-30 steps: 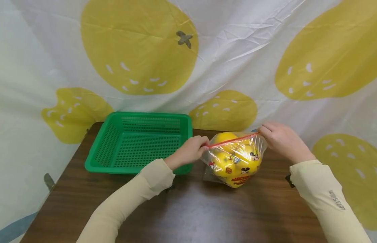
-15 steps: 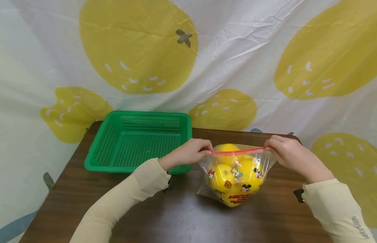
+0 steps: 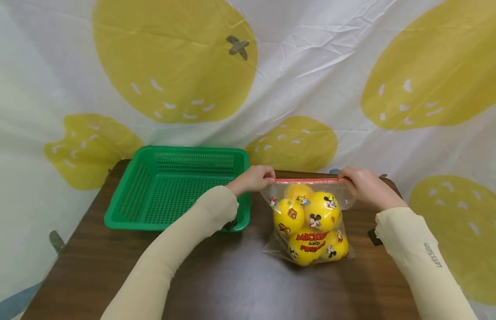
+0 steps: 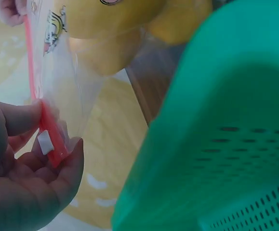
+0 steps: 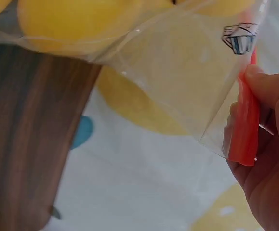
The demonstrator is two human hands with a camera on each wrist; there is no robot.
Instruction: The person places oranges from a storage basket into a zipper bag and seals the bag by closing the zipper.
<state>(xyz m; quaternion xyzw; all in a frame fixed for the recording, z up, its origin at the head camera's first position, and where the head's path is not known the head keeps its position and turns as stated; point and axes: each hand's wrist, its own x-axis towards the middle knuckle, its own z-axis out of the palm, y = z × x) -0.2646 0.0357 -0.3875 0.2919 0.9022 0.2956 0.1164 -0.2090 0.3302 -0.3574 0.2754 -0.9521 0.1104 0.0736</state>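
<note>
A clear zip bag (image 3: 313,238) printed with cartoon figures hangs between both hands, its red zip strip (image 3: 305,181) pulled straight and level on top. Several round yellow fruits (image 3: 289,216) fill its lower part. My left hand (image 3: 255,178) pinches the strip's left end between thumb and fingers. In the left wrist view, a small white piece (image 4: 46,142) sits on the strip beside those fingers. The strip's right end is pinched by my right hand (image 3: 363,186), thumb on the near side in the right wrist view. The bag's bottom is close over the tabletop.
A green perforated basket (image 3: 112,220) stands on the left of the dark wooden table (image 3: 232,289), with my left forearm over its near right corner. Behind the table's back edge hangs a white cloth (image 3: 295,80) with large yellow fruit prints.
Both hands rise and move back, and the bag goes from slanted and bunched to level and stretched out. The fruits have shifted and spread inside it. The basket stays where it was.
</note>
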